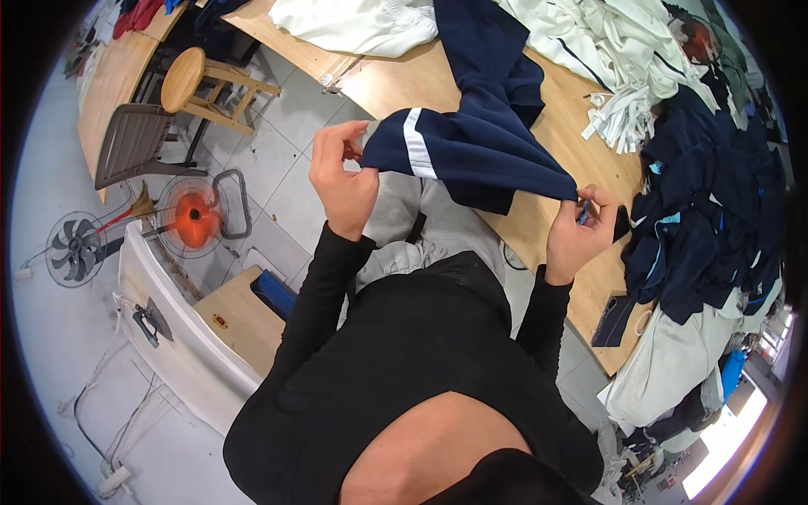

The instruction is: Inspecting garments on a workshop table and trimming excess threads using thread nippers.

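Note:
A navy garment (484,143) with a white band across it is stretched between my two hands. It looks like a sleeve or trouser leg; which one I cannot tell. My left hand (343,177) pinches its left end, close to the white band. At the other end, my right hand (582,231) grips the navy cloth's edge between thumb and fingers. A small bluish thing shows among those right fingers, too small to name. Farther back, the rest of the garment trails across the wooden table (396,84).
White garments (353,25) lie along the table's far side. A bundle of white strips (623,118) and a navy clothing heap (707,194) are at right. To my left are an iron (151,324) on a white board, an orange-centred fan (195,217), a chair (135,145) and a wooden stool (183,80).

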Available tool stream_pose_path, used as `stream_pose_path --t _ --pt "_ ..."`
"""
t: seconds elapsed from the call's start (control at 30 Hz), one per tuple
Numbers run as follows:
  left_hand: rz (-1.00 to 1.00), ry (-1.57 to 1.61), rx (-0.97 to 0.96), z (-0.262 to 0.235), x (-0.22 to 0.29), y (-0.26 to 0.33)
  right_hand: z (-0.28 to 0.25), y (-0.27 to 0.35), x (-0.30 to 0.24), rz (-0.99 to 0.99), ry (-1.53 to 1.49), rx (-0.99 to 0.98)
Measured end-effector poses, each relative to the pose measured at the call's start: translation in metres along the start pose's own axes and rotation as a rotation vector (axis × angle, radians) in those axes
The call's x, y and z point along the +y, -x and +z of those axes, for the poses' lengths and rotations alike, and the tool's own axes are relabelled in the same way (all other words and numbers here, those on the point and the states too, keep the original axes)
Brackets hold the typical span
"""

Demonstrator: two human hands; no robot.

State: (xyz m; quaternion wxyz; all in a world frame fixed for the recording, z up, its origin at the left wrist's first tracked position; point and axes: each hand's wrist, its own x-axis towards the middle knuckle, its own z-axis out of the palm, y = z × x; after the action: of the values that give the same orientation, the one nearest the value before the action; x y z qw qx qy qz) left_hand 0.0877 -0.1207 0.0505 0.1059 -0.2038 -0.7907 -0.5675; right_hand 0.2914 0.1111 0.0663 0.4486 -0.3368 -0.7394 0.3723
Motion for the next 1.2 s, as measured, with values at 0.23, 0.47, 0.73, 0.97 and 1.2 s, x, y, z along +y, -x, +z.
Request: stream_pose_path --t 0.23,0.47,0.73,0.97,1.2 --pt "-0.427 0.368 0.081 -0.014 -0.028 0.026 0.007 -0.011 0.003 0.332 -0.243 0.151" --pt "-0.555 0.610 -0.012 -0.008 -0.017 0.018 0.032 -0.005 0.006 0.307 -0.018 -0.336" --pt "-0.536 0.605 -0.096 -0.011 -0.011 0.026 0.114 -0.031 0.021 0.105 0.042 -0.295" --pt "-0.761 0.805 -0.013 0.001 -0.031 0.041 0.077 -0.020 0.027 0.659 -0.313 -0.637" --pt "-0.194 0.400 -0.071 0.042 0.011 -0.077 0.008 -0.088 0.001 0.329 -0.651 -0.194"
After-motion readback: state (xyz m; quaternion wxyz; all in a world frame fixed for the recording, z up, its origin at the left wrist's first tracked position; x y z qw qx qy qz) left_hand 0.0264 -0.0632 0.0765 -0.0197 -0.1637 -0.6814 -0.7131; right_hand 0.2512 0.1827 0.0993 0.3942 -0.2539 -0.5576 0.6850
